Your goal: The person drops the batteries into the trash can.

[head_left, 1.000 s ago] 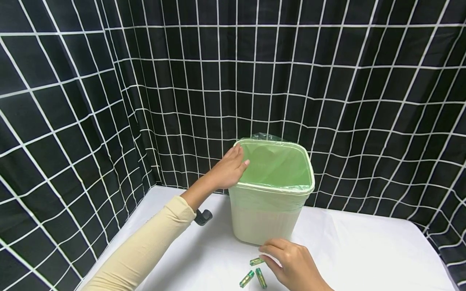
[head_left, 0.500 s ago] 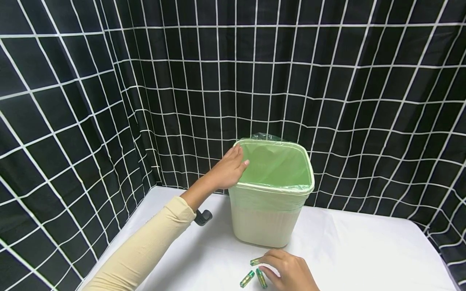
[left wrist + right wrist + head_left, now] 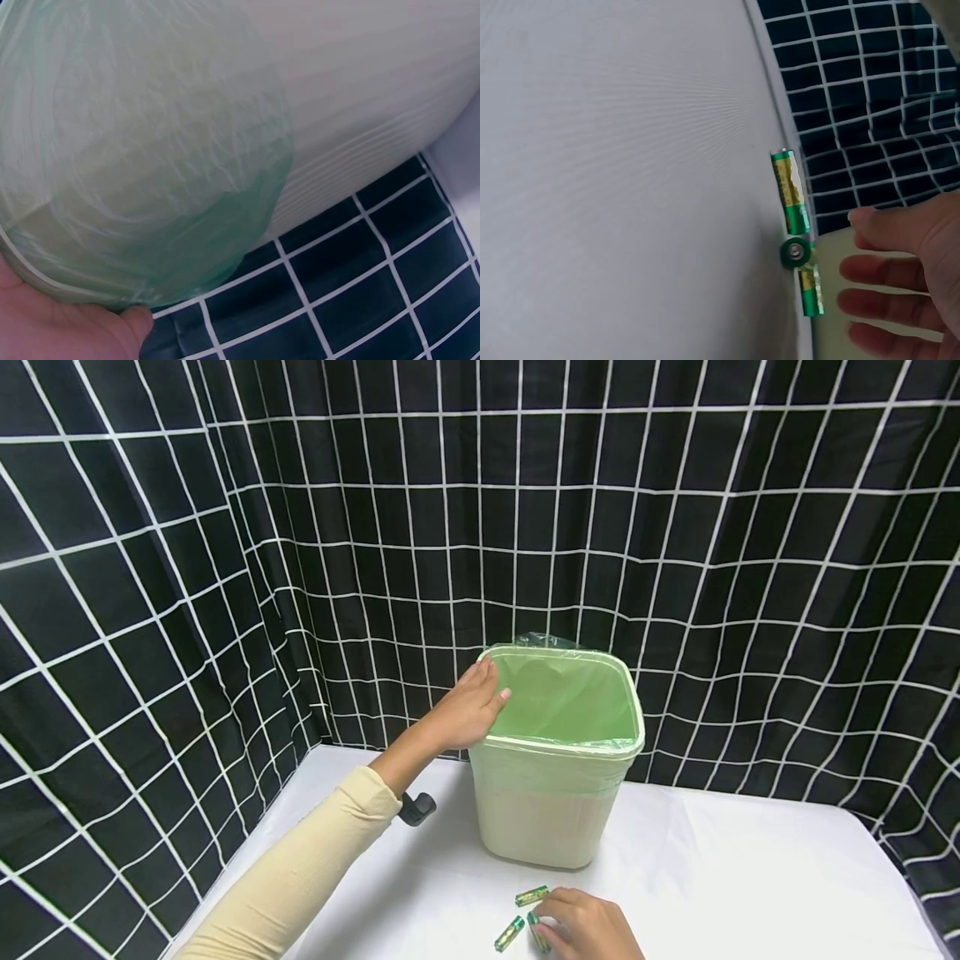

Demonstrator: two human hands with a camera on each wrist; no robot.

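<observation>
Apparently at pick-up stage, with right hand (image 3: 590,927) loose, empty, beside battery (image 3: 533,919) in front of bin (image 3: 540,827) and left hand (image 3: 467,710) straight-fingered on its rim (image 3: 562,746), next needing a pinch.

I see little green-and-gold tube-shaped batteries (image 3: 509,934), a pale whitish-green plastic bin (image 3: 547,827) and a black cloth curtain (image 3: 460,450) with white criss-cross lines.

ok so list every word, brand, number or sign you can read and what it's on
Readable text: none.
Three green-and-gold batteries: any print is too small and blurred to read.
Bin: no lettering visible.
Green liner: no lettering visible.
Black curtain: white grid lines, no words.
</observation>
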